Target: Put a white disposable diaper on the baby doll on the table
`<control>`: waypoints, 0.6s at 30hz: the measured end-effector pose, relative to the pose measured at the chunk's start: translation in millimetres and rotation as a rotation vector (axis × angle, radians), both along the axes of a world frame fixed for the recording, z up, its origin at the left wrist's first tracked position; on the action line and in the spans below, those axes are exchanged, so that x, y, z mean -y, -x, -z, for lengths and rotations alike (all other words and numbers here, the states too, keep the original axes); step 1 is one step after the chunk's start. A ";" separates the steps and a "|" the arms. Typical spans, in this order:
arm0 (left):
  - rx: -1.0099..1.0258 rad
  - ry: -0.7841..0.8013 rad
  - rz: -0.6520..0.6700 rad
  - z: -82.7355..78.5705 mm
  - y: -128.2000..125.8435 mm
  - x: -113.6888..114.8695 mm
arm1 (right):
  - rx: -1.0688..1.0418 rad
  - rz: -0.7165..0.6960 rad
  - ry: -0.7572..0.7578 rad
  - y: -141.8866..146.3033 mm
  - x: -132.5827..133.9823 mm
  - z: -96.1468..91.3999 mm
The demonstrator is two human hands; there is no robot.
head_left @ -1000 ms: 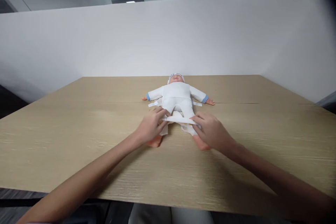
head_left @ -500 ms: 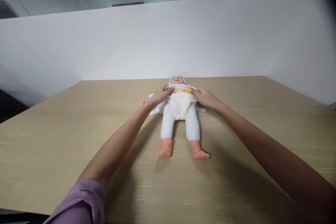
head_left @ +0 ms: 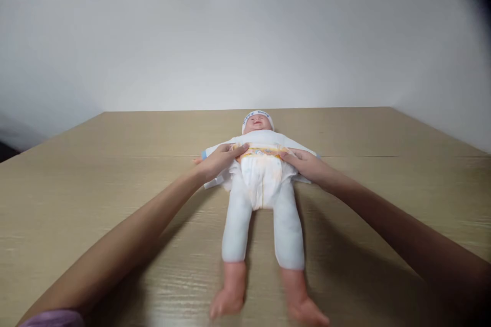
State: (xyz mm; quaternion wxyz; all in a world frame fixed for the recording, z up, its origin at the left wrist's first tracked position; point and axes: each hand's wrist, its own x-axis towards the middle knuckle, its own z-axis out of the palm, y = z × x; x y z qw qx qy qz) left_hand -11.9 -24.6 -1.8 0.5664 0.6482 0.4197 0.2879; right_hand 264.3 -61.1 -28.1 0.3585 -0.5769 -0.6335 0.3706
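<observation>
A baby doll in white clothes and a white headband with blue lettering lies on its back, feet toward me. A white diaper with an orange patterned waistband covers its hips and belly. At the waistband's left end, my left hand is closed on the diaper, thumb on top. My right hand grips the right end the same way. The fingers under each edge are mostly hidden. White side flaps of the diaper stick out below both hands, lying near the table.
The doll lies on a wide wooden table with a seam running across it. Behind the table stands a plain white partition, with ceiling lights visible above it.
My view has tilted down and come closer, so the doll looks larger. The diaper's front edge sits lower on the doll, and its white top shows above it. Both hands keep their hold.
</observation>
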 end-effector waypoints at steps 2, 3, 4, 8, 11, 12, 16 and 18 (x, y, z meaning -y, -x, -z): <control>-0.005 0.031 0.029 2.1 6.6 12.6 | 0.000 -0.021 -0.003 -3.9 15.1 -0.3; -0.001 0.032 0.038 4.1 9.5 16.1 | 0.014 -0.021 -0.025 -6.4 20.5 -0.6; 0.000 0.022 0.036 6.3 12.3 17.6 | 0.031 -0.011 -0.062 -9.2 24.7 -1.0; -0.091 -0.170 -0.098 9.8 21.2 10.9 | 0.172 0.069 -0.243 -24.1 39.2 -0.7; -0.145 -0.328 -0.180 0.5 19.0 10.5 | 0.415 0.124 -0.332 -37.0 56.8 7.1; -0.165 -0.396 -0.189 -4.4 14.6 13.4 | 0.496 0.140 -0.345 -40.9 63.1 11.7; -0.333 -0.797 -0.109 -22.5 -21.2 34.9 | 0.620 0.189 -0.391 -51.5 77.6 34.2; -0.411 -0.917 -0.018 -27.2 -42.9 45.3 | 0.601 0.187 -0.416 -54.0 77.4 43.4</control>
